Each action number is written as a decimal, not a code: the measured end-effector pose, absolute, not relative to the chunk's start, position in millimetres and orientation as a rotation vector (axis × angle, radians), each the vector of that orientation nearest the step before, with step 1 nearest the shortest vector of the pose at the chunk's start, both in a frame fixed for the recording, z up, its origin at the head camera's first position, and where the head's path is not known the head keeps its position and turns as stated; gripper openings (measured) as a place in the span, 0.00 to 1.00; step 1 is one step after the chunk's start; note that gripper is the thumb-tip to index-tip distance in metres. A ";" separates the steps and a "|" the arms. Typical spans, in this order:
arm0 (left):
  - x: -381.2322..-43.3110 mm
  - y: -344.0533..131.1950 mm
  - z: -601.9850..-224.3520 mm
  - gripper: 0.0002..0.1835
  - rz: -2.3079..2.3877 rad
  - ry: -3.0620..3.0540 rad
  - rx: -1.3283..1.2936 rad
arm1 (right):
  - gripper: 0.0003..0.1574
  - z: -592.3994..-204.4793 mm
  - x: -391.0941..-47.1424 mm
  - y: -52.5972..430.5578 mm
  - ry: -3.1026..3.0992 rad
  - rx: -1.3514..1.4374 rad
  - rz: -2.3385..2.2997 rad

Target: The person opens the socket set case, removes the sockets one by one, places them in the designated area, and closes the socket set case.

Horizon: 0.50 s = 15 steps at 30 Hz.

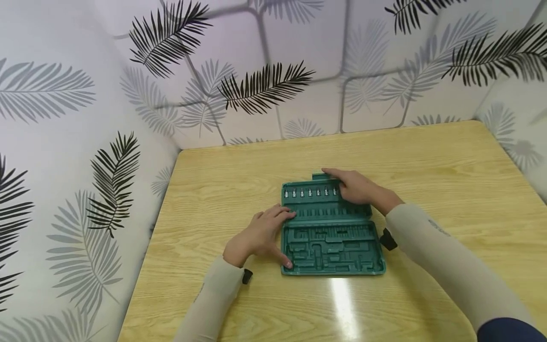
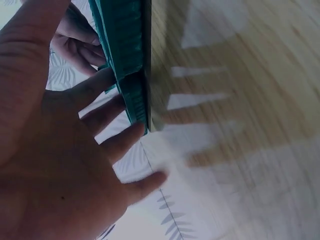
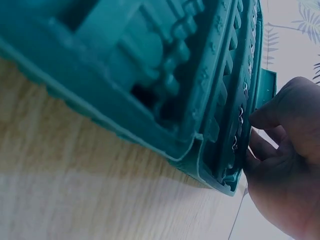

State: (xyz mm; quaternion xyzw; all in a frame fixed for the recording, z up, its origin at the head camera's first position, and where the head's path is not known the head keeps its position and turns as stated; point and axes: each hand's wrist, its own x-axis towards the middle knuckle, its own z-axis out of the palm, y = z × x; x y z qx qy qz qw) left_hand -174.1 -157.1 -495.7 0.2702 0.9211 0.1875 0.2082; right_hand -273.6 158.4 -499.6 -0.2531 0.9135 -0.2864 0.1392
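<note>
Green case (image 1: 333,219) between hands: probably light, hard | left hand (image 1: 262,233): fingers spread, touching it | right hand (image 1: 358,187): pinching rim (image 1: 297,182), likely good holding spot

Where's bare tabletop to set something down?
Bare table lies between the right sleeve and back wall, and left of the left hand. Crowded: the green case, that hand at its left side, right hand at its far edge.

A wood-grain desk (image 1: 448,175) catches a bright streak of light (image 1: 343,304). Black and grey fronds (image 1: 266,91) pattern the pale walls (image 1: 307,45) around it.
</note>
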 end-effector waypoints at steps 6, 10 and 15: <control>-175.3 -153.4 -506.5 0.69 0.552 2.602 0.862 | 0.41 -500.8 -267.6 156.9 2.635 -0.749 -0.852; -174.3 -147.4 -508.3 0.75 0.614 2.546 0.833 | 0.41 -502.7 -264.9 157.8 2.624 -0.757 -0.853; -170.6 -144.8 -508.4 0.75 0.556 2.533 0.868 | 0.38 -506.2 -257.9 162.6 2.632 -0.743 -0.952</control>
